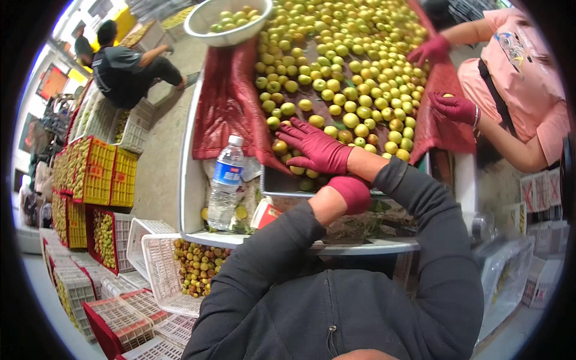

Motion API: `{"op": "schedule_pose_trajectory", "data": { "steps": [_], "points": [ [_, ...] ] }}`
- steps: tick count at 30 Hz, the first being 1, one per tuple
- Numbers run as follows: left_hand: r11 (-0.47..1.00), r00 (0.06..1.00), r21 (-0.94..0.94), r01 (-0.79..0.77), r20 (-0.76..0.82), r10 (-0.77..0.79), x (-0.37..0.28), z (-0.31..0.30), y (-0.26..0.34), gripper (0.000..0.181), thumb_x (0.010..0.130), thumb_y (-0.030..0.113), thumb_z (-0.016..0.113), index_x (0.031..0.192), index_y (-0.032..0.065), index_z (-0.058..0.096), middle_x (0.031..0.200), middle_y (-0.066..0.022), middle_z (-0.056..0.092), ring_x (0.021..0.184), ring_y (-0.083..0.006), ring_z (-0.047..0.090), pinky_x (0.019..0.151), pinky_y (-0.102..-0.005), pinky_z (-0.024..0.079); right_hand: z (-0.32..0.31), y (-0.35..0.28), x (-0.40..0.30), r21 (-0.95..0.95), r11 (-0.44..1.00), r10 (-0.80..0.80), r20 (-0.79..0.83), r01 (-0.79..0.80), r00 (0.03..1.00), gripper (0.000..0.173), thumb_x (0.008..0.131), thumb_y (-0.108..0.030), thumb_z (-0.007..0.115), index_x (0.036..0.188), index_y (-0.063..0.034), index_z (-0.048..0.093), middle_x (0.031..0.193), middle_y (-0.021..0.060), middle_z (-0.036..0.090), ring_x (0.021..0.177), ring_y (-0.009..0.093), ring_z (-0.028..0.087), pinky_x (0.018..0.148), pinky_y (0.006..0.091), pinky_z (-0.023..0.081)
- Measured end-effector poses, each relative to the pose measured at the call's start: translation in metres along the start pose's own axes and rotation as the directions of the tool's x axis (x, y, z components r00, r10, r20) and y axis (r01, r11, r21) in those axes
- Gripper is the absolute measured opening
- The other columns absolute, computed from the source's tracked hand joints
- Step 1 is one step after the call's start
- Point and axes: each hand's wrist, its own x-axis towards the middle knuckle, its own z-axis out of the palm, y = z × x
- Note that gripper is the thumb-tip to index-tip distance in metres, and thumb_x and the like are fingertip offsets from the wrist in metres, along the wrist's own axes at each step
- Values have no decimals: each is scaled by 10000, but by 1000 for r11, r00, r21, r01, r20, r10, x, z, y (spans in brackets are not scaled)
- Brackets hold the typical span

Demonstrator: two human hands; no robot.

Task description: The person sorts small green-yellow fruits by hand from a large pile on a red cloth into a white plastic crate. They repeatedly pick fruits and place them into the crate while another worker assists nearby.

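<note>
Small yellow-green fruits [351, 119], which look like jujubes, are spread over a sorting table lined with dark red cloth [227, 103]. My right hand [315, 146], in a dark red glove, reaches across to the left and lies palm down on the fruits at the near left, fingers somewhat apart. Nothing shows in its grasp. Beneath my right wrist is my left hand [352, 194], gloved too, at the tray's near edge [288, 194]; my forearms cross there. Its fingers are hidden, so any hold is unseen. Some nearby fruits have brown or reddish patches.
A plastic water bottle [226, 180] stands left of the tray. A white bowl of fruit [228, 22] is at the far left corner. On the right, a co-worker's gloved hands [456, 107] are near the fruits. White crates [164, 274] and yellow crates [96, 173] fill the left floor.
</note>
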Motion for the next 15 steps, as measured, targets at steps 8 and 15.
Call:
{"op": "schedule_pose_trajectory", "data": {
  "steps": [8,15],
  "points": [
    [971,918,92,222,317,-240,-8,-45,36,360,906,398,578,1023,103,748,972,-174,727,939,-365,687,837,-461,537,-65,81,-54,-434,756,339,-382,-490,860,617,948,-495,561,1447,-141,485,1508,153,456,1415,386,358,1179,530,227],
    [976,938,133,173,280,-205,-15,-39,27,353,902,402,591,1025,107,742,948,-169,726,905,-390,681,821,-478,536,-28,21,-69,-349,912,198,-78,-213,977,708,956,-563,507,1502,-123,414,1583,159,349,1494,394,230,1223,538,115]
  ]
}}
